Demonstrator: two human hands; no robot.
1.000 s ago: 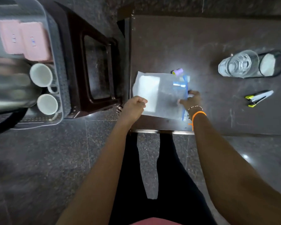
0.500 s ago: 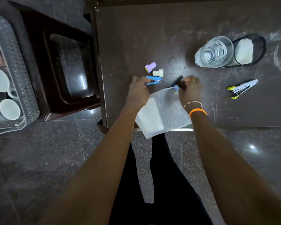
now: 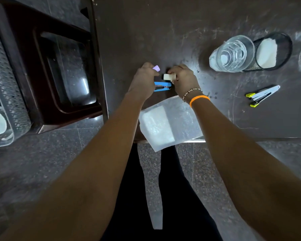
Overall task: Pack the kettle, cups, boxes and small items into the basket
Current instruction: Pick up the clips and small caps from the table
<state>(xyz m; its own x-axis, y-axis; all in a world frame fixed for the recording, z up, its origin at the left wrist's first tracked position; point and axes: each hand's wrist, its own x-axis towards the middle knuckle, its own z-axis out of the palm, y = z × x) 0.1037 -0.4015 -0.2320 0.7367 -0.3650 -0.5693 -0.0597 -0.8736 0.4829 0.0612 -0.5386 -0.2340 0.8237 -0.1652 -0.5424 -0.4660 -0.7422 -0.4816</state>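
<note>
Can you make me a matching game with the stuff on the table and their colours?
Things:
1. small cap by the left hand
2. clip between the hands
3. wristband on the right arm
4. stapler on the right side of the table

Colours:
A. orange
B. white with yellow-green ends
C. purple
D. blue

Pairs: 1-C, 2-D, 3-A, 4-B

Dark table (image 3: 163, 32), clear bag (image 3: 169, 122), glass (image 3: 231, 53), mesh cup (image 3: 272, 51), stapler (image 3: 261, 95)
</note>
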